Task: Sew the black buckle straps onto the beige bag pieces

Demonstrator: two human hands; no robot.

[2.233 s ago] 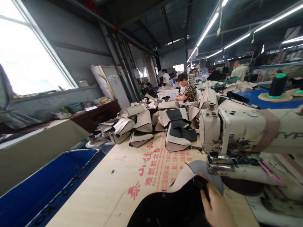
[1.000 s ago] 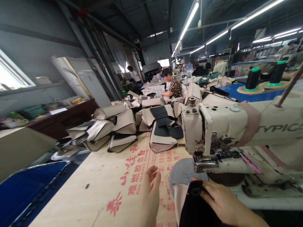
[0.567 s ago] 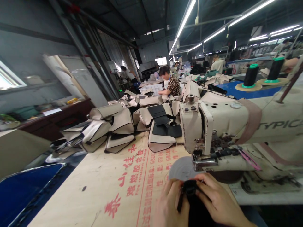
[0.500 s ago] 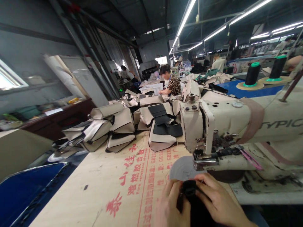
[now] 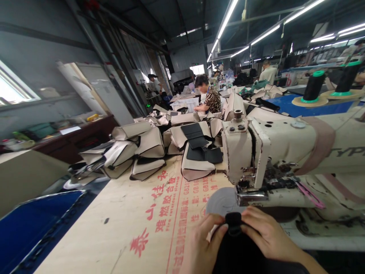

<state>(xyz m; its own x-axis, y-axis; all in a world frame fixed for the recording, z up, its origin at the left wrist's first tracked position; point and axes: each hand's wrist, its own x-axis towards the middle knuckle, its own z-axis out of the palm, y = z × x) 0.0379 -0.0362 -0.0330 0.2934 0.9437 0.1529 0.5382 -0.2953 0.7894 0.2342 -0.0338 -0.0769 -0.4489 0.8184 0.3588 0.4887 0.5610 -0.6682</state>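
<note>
My left hand (image 5: 203,243) and my right hand (image 5: 266,236) pinch the top edge of a black fabric piece (image 5: 234,243) from both sides, at the bottom of the view. The piece sits just in front of the presser foot (image 5: 251,196) of a cream sewing machine (image 5: 288,156). A grey round plate (image 5: 221,201) lies on the table under the machine head, just beyond my fingers. The lower part of the black piece runs out of the frame.
A plywood table (image 5: 137,224) with red printing stretches ahead. Beige and black sewn covers (image 5: 151,146) are piled at its far end. A blue bin (image 5: 34,224) stands at the left. A person in a leopard-print top (image 5: 212,99) works beyond. Black thread cones (image 5: 313,86) stand at the right.
My left hand came in from the left and closed on the black piece opposite my right hand. Over the last half second both hands stay on it and the view shifts slightly.
</note>
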